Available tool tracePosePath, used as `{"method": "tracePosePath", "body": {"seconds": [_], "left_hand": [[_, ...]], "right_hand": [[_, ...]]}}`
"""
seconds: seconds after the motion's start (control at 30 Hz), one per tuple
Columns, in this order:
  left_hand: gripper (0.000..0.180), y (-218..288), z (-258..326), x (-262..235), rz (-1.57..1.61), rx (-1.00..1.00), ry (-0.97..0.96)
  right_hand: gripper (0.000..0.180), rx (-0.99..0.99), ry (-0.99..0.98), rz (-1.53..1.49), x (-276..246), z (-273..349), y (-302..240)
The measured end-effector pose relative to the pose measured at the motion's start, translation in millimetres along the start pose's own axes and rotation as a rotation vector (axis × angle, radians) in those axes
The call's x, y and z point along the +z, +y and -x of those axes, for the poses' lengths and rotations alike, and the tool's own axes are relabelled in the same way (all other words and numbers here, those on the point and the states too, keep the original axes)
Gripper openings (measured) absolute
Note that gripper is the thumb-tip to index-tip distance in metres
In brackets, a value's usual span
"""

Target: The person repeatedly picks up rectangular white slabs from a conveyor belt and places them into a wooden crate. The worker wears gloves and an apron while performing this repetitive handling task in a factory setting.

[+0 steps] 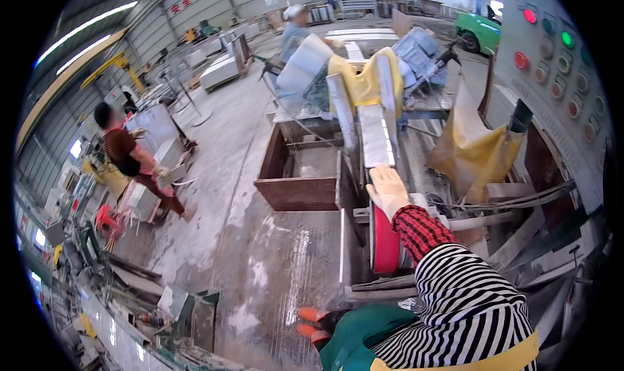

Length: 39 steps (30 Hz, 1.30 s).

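Observation:
My right hand [388,189], in a pale work glove, lies flat with its fingers stretched out on the near end of a long pale stone slab [377,134]. The slab runs away from me along a machine track. My sleeve is black-and-white striped with a red checked cuff. Just below the hand sits a red wheel [385,247] of the machine. My left hand is out of the picture. My orange shoes [311,322] stand on the wet floor at the bottom.
A rusty brown metal trough [296,192] lies left of the track. A grey control panel [552,52] with coloured buttons is at the right, yellow sheeting [474,153] below it. One person [296,30] stands at the machine's far end, another [130,156] at the left by stone pieces.

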<state>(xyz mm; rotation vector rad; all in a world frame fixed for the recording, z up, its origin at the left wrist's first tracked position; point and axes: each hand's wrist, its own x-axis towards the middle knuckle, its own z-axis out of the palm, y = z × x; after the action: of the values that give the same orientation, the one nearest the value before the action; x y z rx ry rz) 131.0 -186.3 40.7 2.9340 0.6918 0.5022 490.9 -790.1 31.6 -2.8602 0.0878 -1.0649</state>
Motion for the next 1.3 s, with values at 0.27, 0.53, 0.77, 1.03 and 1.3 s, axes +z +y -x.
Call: {"method": "tracePosePath", "body": {"seconds": [0.27,0.53,0.77,1.03,1.3], "left_hand": [[0.047,-8.9,7.3,16.7,0.028,0.050,-0.007],[0.044,-19.4,7.2,23.5,0.027,0.072,0.054],[0.043,-18.7,8.4,23.7,0.039,0.077,0.063],[0.041,-24.9,8.1,29.3,0.049,0.064,0.065],[0.043,-27.3,8.2,30.8,0.033,0.067,0.040]], "right_hand": [[0.047,0.048,-0.123,0.060,-20.7,26.3,16.2],[0.046,0.026,-0.037,0.049,-19.6,31.9,7.7],[0.043,0.018,-0.017,0.008,-22.8,36.9,4.4],[0.044,0.023,-0.050,-0.007,-26.8,41.5,0.6],[0.042,0.011,-0.017,-0.016,-29.4,47.2,-3.5]]}}
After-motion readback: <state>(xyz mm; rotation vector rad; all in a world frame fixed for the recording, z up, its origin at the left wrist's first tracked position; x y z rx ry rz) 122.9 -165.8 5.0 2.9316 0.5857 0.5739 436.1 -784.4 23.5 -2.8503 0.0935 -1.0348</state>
